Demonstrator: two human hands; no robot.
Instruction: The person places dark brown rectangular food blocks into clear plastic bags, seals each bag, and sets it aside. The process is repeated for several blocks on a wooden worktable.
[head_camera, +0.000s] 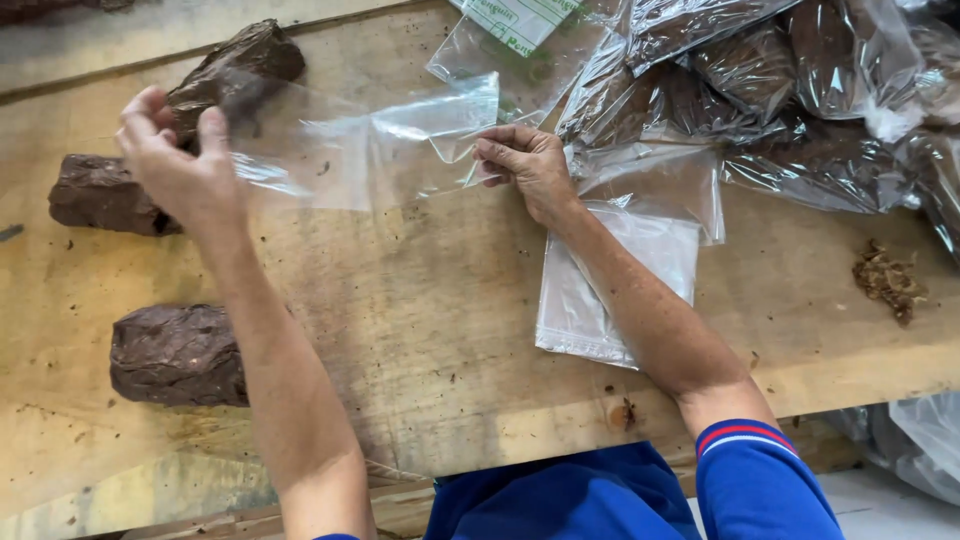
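The fingers (205, 130) of the left hand (175, 165) are pinching one edge of a clear plastic bag (340, 150), thumb pressed against the curled fingertips, while the right hand (525, 165) is nipping the opposite edge between thumb and forefinger, the other fingers folded loosely in. Both hands are closed on the film and are stretching the bag out flat above the wooden table (420, 330), just over its middle.

Judging by what lies about, the work looks partly done: the bag in hand is showing nothing inside except a few dark specks, so it appears to be unfilled and only being spread or opened.

Nearest the person, a dark brown block (175, 355) is lying bare on the table beside the left forearm. A little farther, a small stack of flat empty bags (610, 290) is sitting under the right forearm. Farther left, a second brown block (100, 195) and a third (240, 65) are lying unwrapped behind the left hand. At the far right, a heap of filled bags (780, 90) with dark contents is piling up, which suggests several are already packed while three blocks are waiting. A small clump of brown crumbs (885, 280) is lying on the table well apart to the right.
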